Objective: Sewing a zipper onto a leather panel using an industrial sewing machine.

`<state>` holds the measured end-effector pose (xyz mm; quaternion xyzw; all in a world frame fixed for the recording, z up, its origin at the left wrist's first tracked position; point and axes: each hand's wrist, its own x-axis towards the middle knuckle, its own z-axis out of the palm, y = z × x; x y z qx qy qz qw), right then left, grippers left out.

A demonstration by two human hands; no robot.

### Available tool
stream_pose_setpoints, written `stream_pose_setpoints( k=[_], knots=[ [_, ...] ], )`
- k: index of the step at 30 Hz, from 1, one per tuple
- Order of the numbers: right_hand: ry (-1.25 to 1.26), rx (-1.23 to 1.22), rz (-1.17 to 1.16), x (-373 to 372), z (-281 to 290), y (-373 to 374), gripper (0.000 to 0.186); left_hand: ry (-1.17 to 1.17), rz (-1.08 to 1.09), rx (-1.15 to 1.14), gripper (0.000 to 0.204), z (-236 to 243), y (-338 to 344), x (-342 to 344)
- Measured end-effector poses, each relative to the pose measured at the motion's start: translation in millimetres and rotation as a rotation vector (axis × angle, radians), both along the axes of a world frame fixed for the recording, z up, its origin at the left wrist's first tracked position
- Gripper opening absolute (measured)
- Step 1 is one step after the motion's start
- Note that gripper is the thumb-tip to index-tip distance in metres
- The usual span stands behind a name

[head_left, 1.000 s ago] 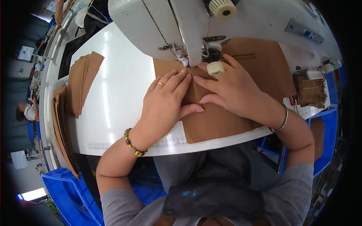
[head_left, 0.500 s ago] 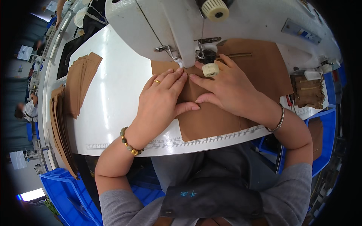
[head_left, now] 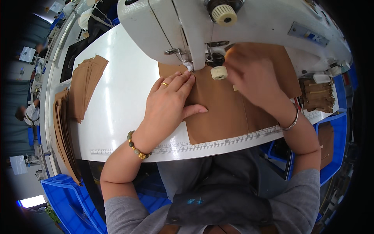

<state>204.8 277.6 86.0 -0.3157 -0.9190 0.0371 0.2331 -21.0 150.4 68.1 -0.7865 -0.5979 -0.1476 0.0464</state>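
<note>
A brown fabric piece lies flat under the needle area of a white sewing machine. My left hand presses on its left part, fingertips close to the presser foot, fingers stretched out and thumb spread to the right. My right hand is over the fabric, right of the machine's cream-coloured tension knob. Motion blurs its fingers, so I cannot tell what they hold, if anything. A small pale strip end shows beside that hand on the fabric.
Stacks of cut brown pieces lie at the left of the white table. A ruler strip runs along its front edge. Small brown bundled pieces sit at the right. Blue bins stand below the table on both sides.
My right hand has lifted from beside the needle and moved to the right, now blurred. My left hand has stayed on the fabric almost in place.
</note>
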Motion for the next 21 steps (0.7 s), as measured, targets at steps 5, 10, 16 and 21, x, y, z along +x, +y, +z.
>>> stream_pose_setpoints(
  k=[5,10,16,21],
  knots=[
    [0.310,-0.105,-0.110,3.5,9.9,18.5,0.018,-0.024,-0.013,-0.005,0.080,-0.5,0.4,-0.4],
    [0.366,0.115,-0.021,-0.4,-4.8,26.5,0.016,-0.038,-0.002,0.014,0.079,0.1,-0.7,0.1],
    [0.264,-0.230,-0.013,11.3,8.8,19.3,0.021,-0.061,-0.027,0.015,0.080,-1.8,-3.5,-1.3],
    [0.103,-0.156,0.176,11.9,14.1,20.3,0.036,-0.035,-0.007,-0.005,0.081,-3.0,-5.0,-0.9]
  ],
)
